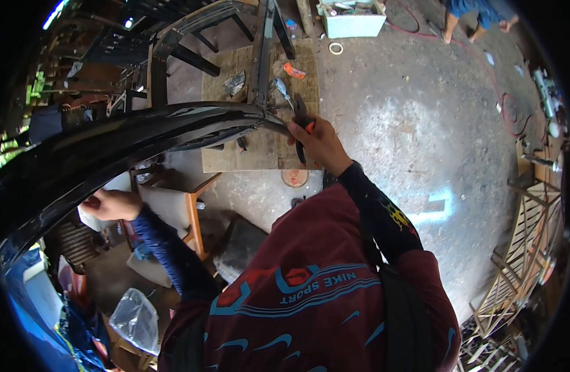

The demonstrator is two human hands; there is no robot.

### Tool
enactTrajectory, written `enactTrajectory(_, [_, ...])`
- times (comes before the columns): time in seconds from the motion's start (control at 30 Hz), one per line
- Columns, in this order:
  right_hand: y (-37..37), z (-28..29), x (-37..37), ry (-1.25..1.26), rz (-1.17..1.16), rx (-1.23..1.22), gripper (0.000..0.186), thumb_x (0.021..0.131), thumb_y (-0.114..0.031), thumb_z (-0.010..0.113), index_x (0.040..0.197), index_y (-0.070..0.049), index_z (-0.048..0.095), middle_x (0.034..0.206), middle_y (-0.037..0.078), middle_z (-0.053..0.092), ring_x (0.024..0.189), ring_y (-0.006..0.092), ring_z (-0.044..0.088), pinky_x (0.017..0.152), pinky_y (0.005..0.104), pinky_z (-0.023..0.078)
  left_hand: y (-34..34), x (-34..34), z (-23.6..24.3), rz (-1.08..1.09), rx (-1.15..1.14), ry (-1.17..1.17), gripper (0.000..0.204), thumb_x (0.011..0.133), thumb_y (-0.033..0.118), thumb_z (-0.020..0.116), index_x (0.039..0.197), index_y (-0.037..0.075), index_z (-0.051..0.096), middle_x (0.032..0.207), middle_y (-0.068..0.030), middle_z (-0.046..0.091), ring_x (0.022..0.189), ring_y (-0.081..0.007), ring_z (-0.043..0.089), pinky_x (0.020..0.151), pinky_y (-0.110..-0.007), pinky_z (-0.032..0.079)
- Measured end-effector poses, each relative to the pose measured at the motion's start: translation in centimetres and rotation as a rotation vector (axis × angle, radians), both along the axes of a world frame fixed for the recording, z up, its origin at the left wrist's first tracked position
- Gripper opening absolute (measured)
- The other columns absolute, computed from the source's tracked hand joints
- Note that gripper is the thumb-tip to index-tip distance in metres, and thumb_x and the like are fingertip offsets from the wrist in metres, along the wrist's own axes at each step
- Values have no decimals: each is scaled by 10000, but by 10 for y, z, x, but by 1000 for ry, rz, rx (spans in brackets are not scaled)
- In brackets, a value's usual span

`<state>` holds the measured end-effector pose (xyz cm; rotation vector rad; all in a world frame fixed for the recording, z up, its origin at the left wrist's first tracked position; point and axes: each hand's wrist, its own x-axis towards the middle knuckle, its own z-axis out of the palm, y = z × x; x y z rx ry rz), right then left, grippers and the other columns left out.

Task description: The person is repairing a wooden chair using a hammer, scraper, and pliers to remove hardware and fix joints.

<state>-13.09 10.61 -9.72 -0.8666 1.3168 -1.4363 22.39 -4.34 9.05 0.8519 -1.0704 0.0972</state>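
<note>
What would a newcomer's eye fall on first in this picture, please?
Probably the glossy black frame sweeping across the left side, the left hand at its lower edge. Next, the pliers in the right hand, near the centre. Then, the bright patch on the floor, at right.

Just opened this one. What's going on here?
A person is handling a glossy dark furniture frame. Their right hand holds dark pliers with orange on the handles, close to a joint in the frame. Their left hand is at the frame's lower edge; its grip is unclear. A blue tool and an orange item lie on the wooden board below.
</note>
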Motion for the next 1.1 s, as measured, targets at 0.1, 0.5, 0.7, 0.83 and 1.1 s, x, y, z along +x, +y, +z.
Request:
enactTrajectory(0.1, [2, 9, -10, 50, 150, 329, 332, 1017, -296, 684, 1128, 12, 631, 825, 52, 712, 732, 105, 656, 640, 274, 517, 66, -36, -89, -62, 280, -67, 101, 956, 41, 703, 1051, 16, 680, 974, -53, 688, 902, -136, 619, 825, -302, 524])
enactTrajectory(0.5, [-35, -107, -164, 389, 851, 16, 270, 983, -160, 714, 1129, 44, 615, 840, 65, 695, 795, 123, 680, 733, 276, 541, 113, -289, -192, 80, 496, 235, 1121, 747, 238, 957, 1582, -5, 250, 1280, -120, 532, 1104, -221, 596, 913, -372, 545])
enactTrajectory(0.7, [-46, -115, -299, 520, 1012, 312, 277, 960, -212, 715, 1082, 22, 631, 812, 71, 722, 677, 128, 664, 616, 275, 526, 96, -314, -182, 334, 529, 344, 741, 891, 245, 848, 1466, -32, 470, 1130, -78, 523, 957, -162, 642, 825, -289, 537])
enactTrajectory(0.83, [-64, -125, -345, 556, 1078, 424, 282, 949, -253, 718, 1034, 1, 631, 802, 69, 730, 548, 126, 603, 462, 295, 461, 89, -326, -183, 404, 493, 247, 493, 993, 227, 733, 1395, -8, 574, 996, -46, 552, 915, -135, 611, 808, -250, 488])
enactTrajectory(1.1, [-84, -132, -360, 434, 1016, 336, 259, 961, -242, 690, 1051, -11, 612, 824, 56, 734, 459, 109, 512, 387, 295, 399, 100, -331, -187, 488, 539, 379, 470, 997, 184, 727, 1385, -54, 606, 1062, -43, 712, 929, -77, 607, 874, -201, 464])
